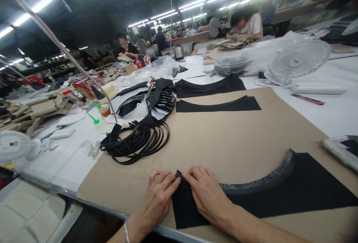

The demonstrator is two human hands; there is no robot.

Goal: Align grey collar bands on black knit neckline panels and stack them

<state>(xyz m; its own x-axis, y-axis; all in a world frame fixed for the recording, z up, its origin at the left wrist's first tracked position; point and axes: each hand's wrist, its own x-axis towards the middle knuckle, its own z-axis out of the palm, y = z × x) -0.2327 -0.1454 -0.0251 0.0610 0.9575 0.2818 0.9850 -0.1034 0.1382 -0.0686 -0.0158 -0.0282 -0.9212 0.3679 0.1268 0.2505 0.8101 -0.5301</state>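
A black panel with a curved edge [313, 183] lies on a brown sheet [223, 135]; a dark shiny strip [260, 184] runs along its curve. My left hand [160, 194] is closed, its thumb and fingers pinching the panel's upper left corner. Just right of that corner, my right hand [208, 191] has its fingers bent down onto the same edge, closed on the panel and covering part of the curve. A similar flat black panel [218, 105] lies farther back, with several more stacked black panels [209, 86] behind it.
Coiled black strips [137, 142] lie left on the sheet. Beyond them are striped dark pieces [159, 99] and bottles with green nozzles [97, 123]. White fans stand right [300, 58] and left [13, 146]. A pink cutter [307, 98] lies right. People [248, 25] sit farther back.
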